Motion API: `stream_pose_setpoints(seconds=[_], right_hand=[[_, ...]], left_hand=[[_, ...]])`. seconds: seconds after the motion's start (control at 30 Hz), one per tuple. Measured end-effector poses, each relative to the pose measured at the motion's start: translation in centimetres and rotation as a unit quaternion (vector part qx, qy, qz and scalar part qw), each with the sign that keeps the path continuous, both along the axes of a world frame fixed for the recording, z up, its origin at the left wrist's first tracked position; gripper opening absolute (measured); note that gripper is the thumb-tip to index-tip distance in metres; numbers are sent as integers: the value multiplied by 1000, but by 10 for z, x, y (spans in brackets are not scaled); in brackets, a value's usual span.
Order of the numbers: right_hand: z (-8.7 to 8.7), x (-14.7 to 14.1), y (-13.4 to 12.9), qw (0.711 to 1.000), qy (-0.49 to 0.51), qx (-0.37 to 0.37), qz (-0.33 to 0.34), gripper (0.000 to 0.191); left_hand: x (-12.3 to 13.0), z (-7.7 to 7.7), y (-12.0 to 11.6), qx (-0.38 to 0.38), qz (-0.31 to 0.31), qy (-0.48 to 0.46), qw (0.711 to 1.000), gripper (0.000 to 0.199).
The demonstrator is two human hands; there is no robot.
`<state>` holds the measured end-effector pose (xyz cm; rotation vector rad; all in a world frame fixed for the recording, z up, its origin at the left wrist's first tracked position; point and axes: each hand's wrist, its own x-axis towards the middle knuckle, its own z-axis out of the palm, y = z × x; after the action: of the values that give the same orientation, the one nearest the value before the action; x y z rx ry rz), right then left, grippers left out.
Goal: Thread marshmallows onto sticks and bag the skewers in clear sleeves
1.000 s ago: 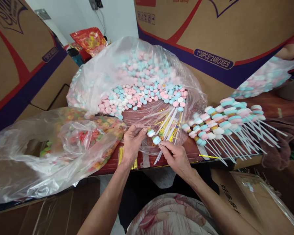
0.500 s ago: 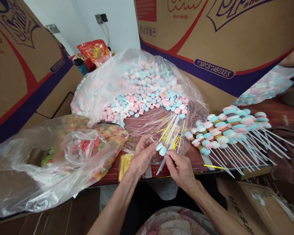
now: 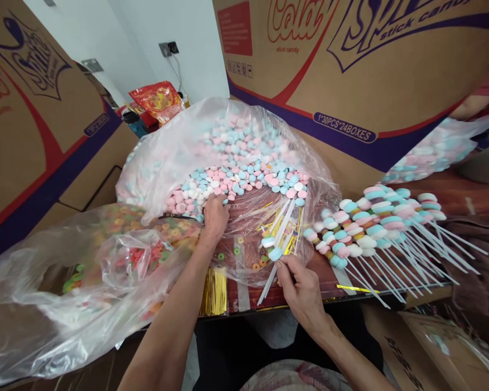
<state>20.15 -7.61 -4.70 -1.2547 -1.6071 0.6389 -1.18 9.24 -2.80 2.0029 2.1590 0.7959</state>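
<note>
My right hand pinches the stick of a small candy skewer, which carries pale blue and white discs at its top. At the near edge of a big heap of pink, blue and white candy discs, my left hand has its fingers closed, with a blue candy at the fingertips. The fingers are partly hidden by the back of the hand. White sticks and gold twist ties lie just beyond the skewer. Several small gummy rings are scattered between my hands.
Finished-looking candy skewers lie piled on the right. A clear bag of gummy rings spreads over the left side. A bundle of gold ties rests at the table edge. Large cartons stand behind; another person's arm shows far right.
My left hand has let go of the skewer and moved up and left to the candy heap. My right hand still holds the skewer in nearly the same place. The view has tilted slightly.
</note>
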Motion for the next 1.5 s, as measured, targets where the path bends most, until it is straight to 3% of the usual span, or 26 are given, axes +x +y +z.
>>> stream_pose_setpoints(seconds=[0.13, 0.33, 0.5, 0.67, 0.73, 0.83, 1.0, 1.23, 1.37, 1.5], right_hand=[[0, 0, 0, 1000, -2, 4, -3, 17], [2, -1, -1, 1000, -3, 7, -9, 16], [2, -1, -1, 1000, -13, 9, -11, 15], [2, 0, -1, 1000, -12, 7, -14, 17], [3, 0, -1, 1000, -8, 6, -12, 17], [3, 0, -2, 1000, -5, -2, -9, 17], [3, 0, -2, 1000, -11, -5, -12, 17], [4, 0, -1, 1000, -20, 7, -13, 17], [4, 0, -2, 1000, -26, 5, -14, 17], [3, 0, -2, 1000, -24, 10, -12, 17]], left_hand=[[-1, -9, -1, 2, -15, 4, 1000, 28], [-3, -11, -3, 14, -134, 18, 991, 22], [0, -8, 5, -7, -164, 42, 985, 22], [5, 5, -1, -25, -100, -129, 986, 17], [6, 9, -10, -81, -94, -245, 962, 20], [8, 14, -24, -198, -130, -366, 900, 25], [8, 17, -36, -212, -141, -321, 912, 22], [6, 16, -40, -206, -154, -412, 874, 23], [7, 5, -41, -197, -211, -358, 888, 19], [12, 3, -44, -118, -235, -184, 947, 13]])
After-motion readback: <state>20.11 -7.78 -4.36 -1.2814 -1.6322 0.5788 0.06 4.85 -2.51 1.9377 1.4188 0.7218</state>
